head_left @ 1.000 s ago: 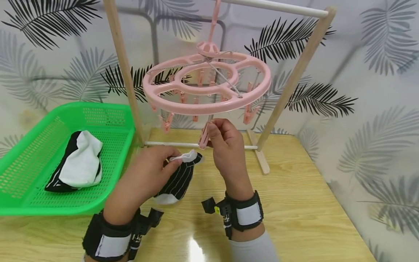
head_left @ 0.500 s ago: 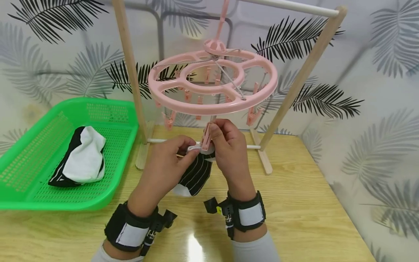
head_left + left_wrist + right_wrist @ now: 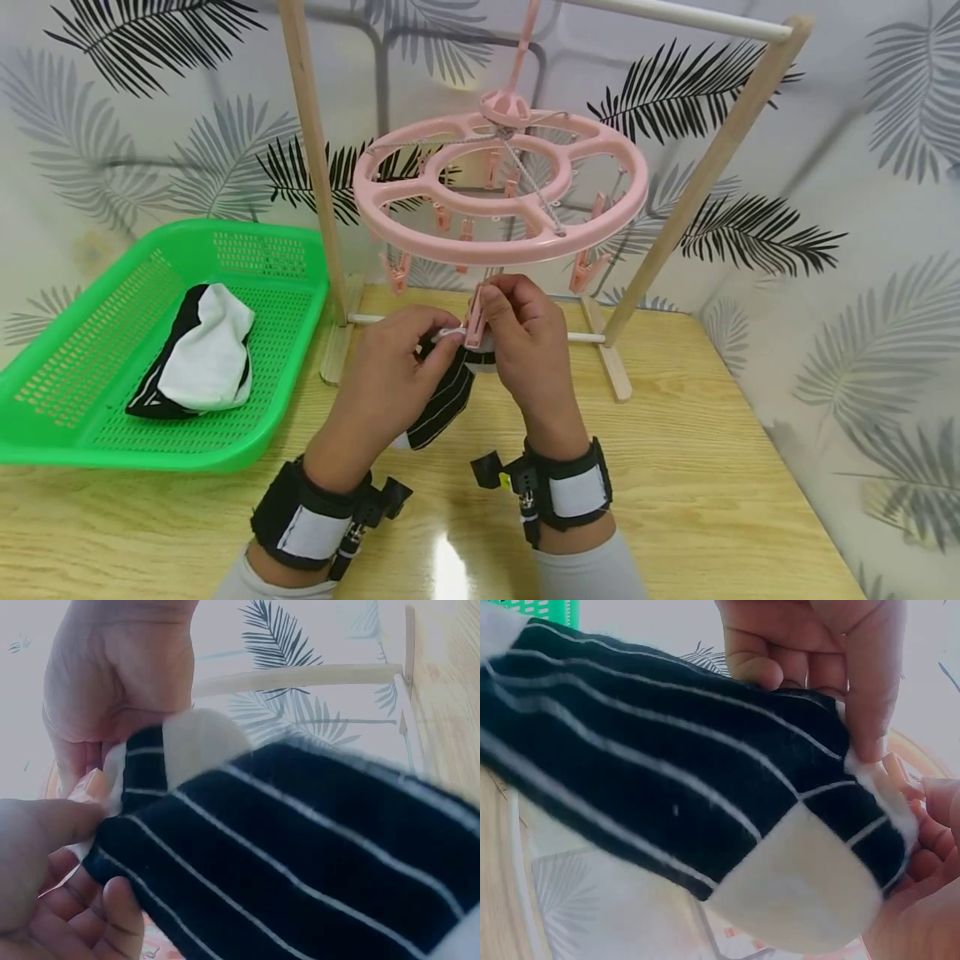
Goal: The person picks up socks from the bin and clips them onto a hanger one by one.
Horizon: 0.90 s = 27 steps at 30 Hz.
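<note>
A black sock with thin white stripes and white heel and toe (image 3: 652, 742) hangs below both hands. My left hand (image 3: 393, 367) pinches its white cuff between thumb and fingers. My right hand (image 3: 528, 342) grips a pink clothespin (image 3: 476, 317) by its upper part, with the clothespin's lower end at the sock's cuff. In the left wrist view, the striped sock (image 3: 300, 847) crosses in front of both hands. Whether the clothespin's jaws have closed on the fabric cannot be told. Overhead hangs the pink round drying hanger (image 3: 502, 246), several other clothespins dangling from it.
To the left, a green plastic basket (image 3: 300, 375) holds a black-and-white sock bundle (image 3: 206, 358). A wooden frame (image 3: 705, 179) with a white top bar (image 3: 682, 18) carries the hanger and stands on the wood-grain table (image 3: 697, 467). Behind is a leaf-patterned backdrop.
My left hand has moved right and up, bringing the sock's cuff to the clothespin. My right hand stays on the clothespin. The whole head view has shifted slightly.
</note>
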Available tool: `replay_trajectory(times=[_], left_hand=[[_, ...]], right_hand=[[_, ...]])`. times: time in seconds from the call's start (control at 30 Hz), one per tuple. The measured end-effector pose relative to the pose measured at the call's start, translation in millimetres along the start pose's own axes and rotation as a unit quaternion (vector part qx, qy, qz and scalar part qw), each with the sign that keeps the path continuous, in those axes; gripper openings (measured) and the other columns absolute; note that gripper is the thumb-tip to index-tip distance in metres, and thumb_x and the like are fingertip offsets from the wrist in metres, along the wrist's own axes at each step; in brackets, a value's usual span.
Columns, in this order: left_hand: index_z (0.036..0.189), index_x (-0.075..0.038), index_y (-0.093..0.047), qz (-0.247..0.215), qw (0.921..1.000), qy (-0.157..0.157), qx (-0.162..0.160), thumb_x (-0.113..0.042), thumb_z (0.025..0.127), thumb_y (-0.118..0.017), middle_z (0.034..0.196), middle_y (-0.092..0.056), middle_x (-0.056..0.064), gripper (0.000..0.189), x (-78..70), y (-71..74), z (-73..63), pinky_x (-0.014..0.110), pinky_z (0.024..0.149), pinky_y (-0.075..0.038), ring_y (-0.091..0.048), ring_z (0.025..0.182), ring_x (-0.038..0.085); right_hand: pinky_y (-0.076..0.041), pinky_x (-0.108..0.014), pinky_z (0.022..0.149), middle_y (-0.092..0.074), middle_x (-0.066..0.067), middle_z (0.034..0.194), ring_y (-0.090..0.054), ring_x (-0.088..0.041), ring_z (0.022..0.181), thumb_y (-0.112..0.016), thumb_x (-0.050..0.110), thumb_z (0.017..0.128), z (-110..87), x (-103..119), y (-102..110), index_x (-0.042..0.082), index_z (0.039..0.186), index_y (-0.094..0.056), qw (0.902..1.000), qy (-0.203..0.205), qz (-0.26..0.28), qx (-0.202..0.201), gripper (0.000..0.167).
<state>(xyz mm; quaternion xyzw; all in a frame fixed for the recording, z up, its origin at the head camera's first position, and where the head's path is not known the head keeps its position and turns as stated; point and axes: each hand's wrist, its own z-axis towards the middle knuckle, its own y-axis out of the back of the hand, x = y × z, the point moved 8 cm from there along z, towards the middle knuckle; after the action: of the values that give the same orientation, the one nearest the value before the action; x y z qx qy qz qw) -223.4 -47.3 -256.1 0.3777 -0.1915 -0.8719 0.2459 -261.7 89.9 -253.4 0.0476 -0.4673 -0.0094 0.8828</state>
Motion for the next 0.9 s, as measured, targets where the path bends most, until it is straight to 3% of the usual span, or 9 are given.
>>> replay_trajectory(times=[0.17, 0.3, 0.4, 0.57, 0.77, 0.9], left_hand=[[0.102, -0.005, -0.072, -0.013, 0.9997, -0.005, -0.019, -0.013, 0.093, -0.071, 0.095, -0.068, 0.006, 0.013, -1.8, 1.6, -0.5, 0.031, 0.064, -0.050, -0.060, 0.082, 0.017], [0.103, -0.004, -0.072, -0.014, 0.9995, -0.005, -0.027, -0.012, 0.092, -0.072, 0.095, -0.068, 0.006, 0.013, -1.2, 3.7, -1.1, 0.031, 0.063, -0.050, -0.060, 0.082, 0.017], [0.103, -0.003, -0.072, -0.014, 0.9994, -0.003, -0.032, -0.011, 0.092, -0.072, 0.094, -0.068, 0.007, 0.013, 0.5, 5.7, -1.0, 0.031, 0.062, -0.050, -0.059, 0.081, 0.017], [0.104, -0.003, -0.072, -0.015, 0.9995, 0.003, -0.028, -0.011, 0.092, -0.072, 0.094, -0.068, 0.007, 0.014, 3.2, 7.0, -0.3, 0.031, 0.062, -0.050, -0.059, 0.081, 0.017], [0.105, -0.002, -0.071, -0.024, 0.9994, -0.001, -0.026, -0.012, 0.092, -0.072, 0.095, -0.068, 0.007, 0.016, 3.9, 10.2, 1.2, 0.032, 0.063, -0.052, -0.061, 0.082, 0.017], [0.105, -0.002, -0.071, -0.040, 0.9979, 0.010, -0.051, -0.010, 0.091, -0.072, 0.096, -0.069, 0.009, 0.016, 4.4, 19.4, 2.3, 0.033, 0.063, -0.054, -0.063, 0.086, 0.019]], right_hand=[[-0.052, -0.031, 0.061, -0.062, -0.008, 0.080, -0.060, -0.019, 0.066, -0.054, 0.017, 0.103, -0.2, 0.2, -0.9, -0.002, 0.102, -0.062, 1.0000, 0.003, -0.006, 0.004, 0.021], [-0.053, -0.033, 0.066, -0.061, -0.009, 0.081, -0.060, -0.020, 0.069, -0.054, 0.017, 0.103, -0.5, 1.4, -4.2, -0.003, 0.108, -0.062, 0.9997, 0.007, 0.001, 0.023, 0.023], [-0.053, -0.038, 0.071, -0.061, -0.010, 0.082, -0.061, -0.022, 0.072, -0.054, 0.024, 0.102, -0.7, 2.3, -7.3, -0.004, 0.113, -0.062, 0.9992, 0.014, 0.003, 0.038, 0.030], [-0.053, -0.034, 0.073, -0.062, -0.011, 0.084, -0.061, -0.021, 0.075, -0.055, 0.038, 0.097, -0.6, 1.8, -8.0, -0.003, 0.114, -0.062, 0.9992, 0.013, -0.005, 0.038, 0.045], [-0.053, -0.033, 0.074, -0.062, -0.010, 0.083, -0.061, -0.022, 0.075, -0.056, 0.028, 0.100, 0.6, 3.0, -7.1, -0.002, 0.113, -0.063, 0.9994, 0.016, -0.008, 0.030, 0.033], [-0.054, -0.034, 0.072, -0.062, -0.010, 0.080, -0.062, -0.023, 0.073, -0.057, 0.028, 0.101, 0.0, 1.5, -6.8, -0.002, 0.112, -0.062, 0.9996, 0.004, -0.009, 0.028, 0.033]])
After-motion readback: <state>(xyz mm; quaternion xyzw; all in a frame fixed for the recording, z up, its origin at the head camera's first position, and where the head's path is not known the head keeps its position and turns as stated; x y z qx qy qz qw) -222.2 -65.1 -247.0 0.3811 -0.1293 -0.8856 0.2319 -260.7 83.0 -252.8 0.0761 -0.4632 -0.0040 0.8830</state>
